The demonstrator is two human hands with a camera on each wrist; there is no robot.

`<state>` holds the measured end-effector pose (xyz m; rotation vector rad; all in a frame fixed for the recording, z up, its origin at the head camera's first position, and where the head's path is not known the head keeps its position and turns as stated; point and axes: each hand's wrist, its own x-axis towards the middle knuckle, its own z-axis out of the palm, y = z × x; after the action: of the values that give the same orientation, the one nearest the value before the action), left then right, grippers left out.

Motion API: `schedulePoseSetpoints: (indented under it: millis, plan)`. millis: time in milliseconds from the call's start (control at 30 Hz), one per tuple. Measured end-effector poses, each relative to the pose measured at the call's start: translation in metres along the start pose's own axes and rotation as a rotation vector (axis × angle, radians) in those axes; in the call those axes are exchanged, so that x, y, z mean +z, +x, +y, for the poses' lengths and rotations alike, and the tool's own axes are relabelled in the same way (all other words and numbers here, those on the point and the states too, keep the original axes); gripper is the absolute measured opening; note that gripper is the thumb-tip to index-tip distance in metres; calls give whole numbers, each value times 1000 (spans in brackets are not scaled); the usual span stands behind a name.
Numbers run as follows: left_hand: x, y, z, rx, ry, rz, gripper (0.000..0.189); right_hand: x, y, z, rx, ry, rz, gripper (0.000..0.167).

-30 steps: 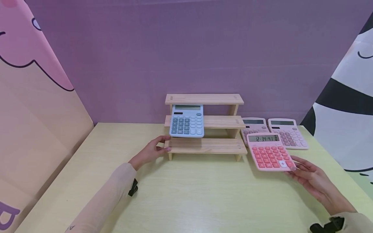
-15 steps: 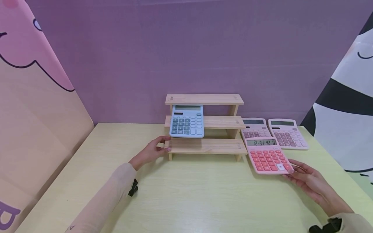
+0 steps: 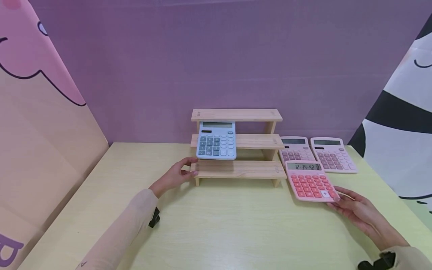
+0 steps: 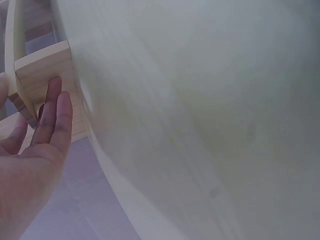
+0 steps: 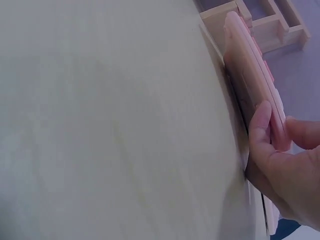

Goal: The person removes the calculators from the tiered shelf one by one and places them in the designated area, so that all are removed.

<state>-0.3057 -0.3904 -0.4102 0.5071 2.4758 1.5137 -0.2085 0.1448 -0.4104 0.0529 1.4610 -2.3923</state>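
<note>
A light wooden three-tier stand (image 3: 256,169) is on the table, and my left hand (image 3: 175,176) holds the left end of its lowest step. In the left wrist view, the fingers (image 4: 50,117) reach under the step against the side support. A blue calculator (image 3: 216,140) leans on the stand's left half, over the middle step. At the right, my right hand (image 3: 357,210) pinches a pink calculator (image 3: 310,180) by its lower right corner, its screen lit with digits. The right wrist view has this pink calculator (image 5: 255,75) edge-on, tilted, between thumb and fingers.
Two paler pink calculators lie behind the held one: the left one (image 3: 294,144) is partly covered by it, the right one (image 3: 334,155) is mostly visible. A purple backdrop (image 3: 216,56) rises behind the table (image 3: 216,225), with printed panels at both sides.
Over the last second the pink calculator and my right hand have shifted slightly down and left, nearly still since. The left hand, stand and blue calculator have not moved.
</note>
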Motion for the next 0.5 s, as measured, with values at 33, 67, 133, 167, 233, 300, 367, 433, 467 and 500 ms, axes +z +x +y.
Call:
schedulePoseSetpoints:
  millis: [33, 67, 133, 167, 233, 300, 367, 433, 467, 500]
  plan:
    - [0, 0, 0, 1, -1, 1, 54, 0, 0, 0, 12, -9, 15, 36]
    - [0, 0, 0, 1, -2, 2, 53, 1, 1, -1, 20, -17, 25, 36]
    - [0, 0, 1, 5, -1, 2, 53, 1, 1, -1, 26, -28, 32, 36]
    - [0, -1, 1, 9, 0, 0, 53, 1, 1, -1, 29, -29, 31, 36]
    - [0, -1, 2, 11, 1, 0, 53, 1, 1, -1, 32, -32, 26, 37]
    - [0, -1, 2, 11, 1, 0, 54, 0, 0, -2, 35, -34, 16, 38]
    - [0, -1, 3, 14, 1, 0, 54, 0, 0, -2, 36, -37, 0, 38]
    - [0, -1, 3, 16, 5, 3, 54, -1, 0, -3, 34, -41, -18, 38]
    - [0, -1, 2, 16, 8, 5, 54, -1, 0, -3, 35, -43, -22, 38]
    - [1, -1, 2, 17, 9, 6, 54, -2, 0, -3, 36, -50, -25, 38]
